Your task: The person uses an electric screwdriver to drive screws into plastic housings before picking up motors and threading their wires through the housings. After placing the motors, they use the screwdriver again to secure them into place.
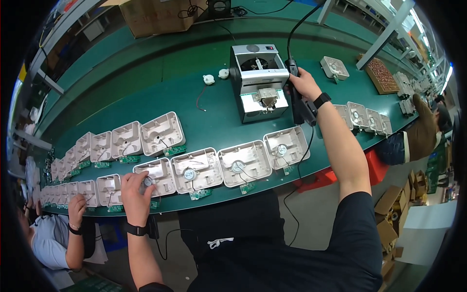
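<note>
My left hand [136,192] is at a white plastic housing [163,170] in the near row, its thumb and fingers closed around a round silver part [147,181] inside it. At the right of a grey screw feeder [259,80], my right hand [305,85] grips a black electric screwdriver [293,92], held upright. A cable rises from its top. Beside my left hand, more white housings [245,163] hold round silver parts [190,173] with thin wires. Green circuit boards [200,194] hang from their wires at the near sides.
A second row of white housings [127,138] stands farther back on the green table [194,114]. Two small white round parts [208,79] lie left of the feeder. At left, a co-worker's hand [77,209] reaches to the near row. A red stool [374,168] is below the right edge.
</note>
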`<state>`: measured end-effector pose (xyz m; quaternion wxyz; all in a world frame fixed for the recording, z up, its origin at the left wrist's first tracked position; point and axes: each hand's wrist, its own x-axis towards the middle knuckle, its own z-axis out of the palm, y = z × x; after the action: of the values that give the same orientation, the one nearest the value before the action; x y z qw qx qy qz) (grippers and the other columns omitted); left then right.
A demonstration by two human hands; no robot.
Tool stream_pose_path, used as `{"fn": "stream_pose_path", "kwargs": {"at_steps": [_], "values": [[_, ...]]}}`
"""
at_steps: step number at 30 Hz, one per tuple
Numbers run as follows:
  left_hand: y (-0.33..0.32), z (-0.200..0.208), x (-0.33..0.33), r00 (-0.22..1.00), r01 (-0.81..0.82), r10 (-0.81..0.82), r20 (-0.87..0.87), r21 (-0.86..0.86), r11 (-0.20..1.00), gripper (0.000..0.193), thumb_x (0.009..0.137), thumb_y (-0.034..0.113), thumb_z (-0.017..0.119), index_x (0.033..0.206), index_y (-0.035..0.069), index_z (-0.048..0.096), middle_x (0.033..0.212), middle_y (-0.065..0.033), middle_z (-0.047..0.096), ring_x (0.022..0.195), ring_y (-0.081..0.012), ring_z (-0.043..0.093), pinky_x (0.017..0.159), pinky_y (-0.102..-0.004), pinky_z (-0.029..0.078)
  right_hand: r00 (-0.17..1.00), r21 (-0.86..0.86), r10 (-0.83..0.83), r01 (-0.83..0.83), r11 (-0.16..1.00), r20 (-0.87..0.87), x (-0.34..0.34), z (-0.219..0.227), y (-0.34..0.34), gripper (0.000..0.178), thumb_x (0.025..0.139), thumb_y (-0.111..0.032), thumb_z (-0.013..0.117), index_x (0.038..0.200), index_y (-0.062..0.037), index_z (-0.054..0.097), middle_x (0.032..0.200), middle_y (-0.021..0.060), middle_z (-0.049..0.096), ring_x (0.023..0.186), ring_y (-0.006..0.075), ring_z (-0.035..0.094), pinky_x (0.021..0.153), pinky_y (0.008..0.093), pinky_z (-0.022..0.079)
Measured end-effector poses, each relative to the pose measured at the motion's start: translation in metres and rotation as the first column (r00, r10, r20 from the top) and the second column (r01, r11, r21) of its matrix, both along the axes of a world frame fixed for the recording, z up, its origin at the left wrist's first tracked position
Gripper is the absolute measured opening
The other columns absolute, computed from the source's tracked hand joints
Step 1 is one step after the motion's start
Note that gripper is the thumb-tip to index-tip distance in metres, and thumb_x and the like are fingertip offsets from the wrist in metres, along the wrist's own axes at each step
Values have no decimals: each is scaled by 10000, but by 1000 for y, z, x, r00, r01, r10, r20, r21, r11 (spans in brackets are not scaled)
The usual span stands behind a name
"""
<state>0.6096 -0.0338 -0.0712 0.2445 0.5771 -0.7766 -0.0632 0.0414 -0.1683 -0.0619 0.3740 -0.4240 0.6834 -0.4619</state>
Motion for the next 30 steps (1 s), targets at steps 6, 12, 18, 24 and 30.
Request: {"fn": "stream_pose_path", "kwargs": {"at_steps": [6, 12, 18, 24, 30], "values": [[-3, 3, 2, 1000, 9, -8, 26, -29, 1000, 452, 676, 2, 815, 1115, 30, 714, 986, -127, 666, 974, -322, 592, 868, -410, 498, 912, -242, -249, 174, 955, -327, 25, 36, 49, 280, 944, -210, 716, 1068, 8, 591, 794, 56, 647, 578, 135, 612, 505, 300, 497], [-5, 4, 4, 1000, 14, -14, 9, 51, 999, 434, 688, 0, 804, 1111, 24, 711, 971, -132, 668, 962, -323, 591, 848, -403, 495, 997, -812, -73, 75, 579, 40, 80, 142, 95, 150, 952, -122, 659, 987, 10, 598, 764, 80, 618, 595, 149, 589, 559, 293, 483], [-3, 4, 3, 998, 53, -53, 15, 43, 998, 430, 687, -3, 803, 1106, 21, 708, 980, -131, 672, 950, -317, 588, 842, -393, 494, 989, -862, 146, -56, 504, 21, 130, 133, 65, 118, 960, -96, 626, 935, 16, 600, 774, 96, 632, 592, 161, 603, 549, 298, 494], [-6, 1, 1, 996, 90, -90, 1, 49, 995, 433, 695, -2, 803, 1116, 23, 707, 984, -127, 672, 952, -315, 590, 848, -393, 494, 998, -765, 67, -53, 642, -13, 129, 123, 57, 139, 964, -114, 618, 918, 16, 598, 781, 103, 638, 590, 165, 604, 546, 304, 493], [-1, -1, 6, 1000, 16, -15, -15, 92, 996, 437, 721, 7, 810, 1144, 37, 706, 997, -133, 651, 955, -315, 592, 862, -395, 489, 993, -724, 99, -20, 690, 67, 125, 131, 156, 106, 962, -99, 593, 1000, -12, 544, 863, 113, 623, 603, 174, 581, 565, 311, 493]]}}
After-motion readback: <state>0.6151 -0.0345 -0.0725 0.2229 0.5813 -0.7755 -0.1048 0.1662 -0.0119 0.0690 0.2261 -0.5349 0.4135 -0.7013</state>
